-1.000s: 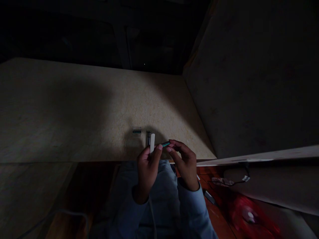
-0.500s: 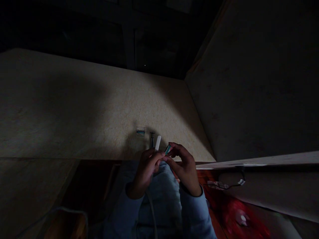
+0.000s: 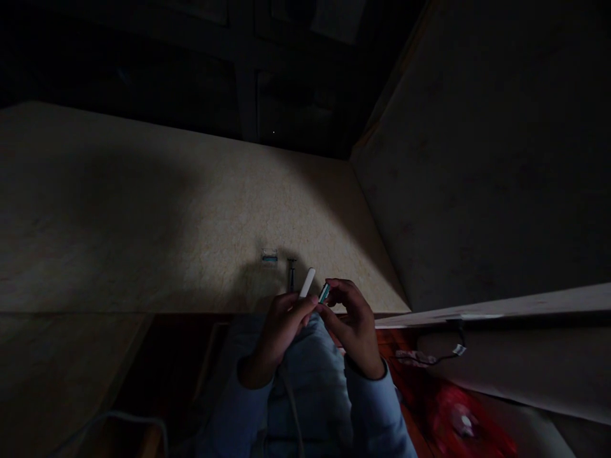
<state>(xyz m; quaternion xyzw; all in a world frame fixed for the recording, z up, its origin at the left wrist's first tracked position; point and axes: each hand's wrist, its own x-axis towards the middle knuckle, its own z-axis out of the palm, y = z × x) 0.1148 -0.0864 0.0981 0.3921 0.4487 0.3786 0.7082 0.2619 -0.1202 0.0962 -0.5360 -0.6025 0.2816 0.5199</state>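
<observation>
From the head camera, I see my two hands close together at the near edge of the desk (image 3: pixel 205 210), towards its right near corner. My left hand (image 3: pixel 281 326) is closed around a white stick (image 3: pixel 308 284), whose free end points up and away from me, towards the far edge. My right hand (image 3: pixel 352 323) pinches a small teal piece (image 3: pixel 324 293) between thumb and forefinger, and my left thumb reaches right up to it. I can't tell whether that thumb grips it too, or whether my thumbs touch.

As for how far things have got: the teal piece is up off the desk and in my fingers, and I see it fixed to nothing. A dark T-shaped razor (image 3: pixel 292 277) lies just beyond my left hand, its head towards the far edge, with neither hand visibly on it. To its left, well short of the far edge, sits a small clear case (image 3: pixel 270 256) with a bluish strip in it. It's too dark to make out finer detail.
</observation>
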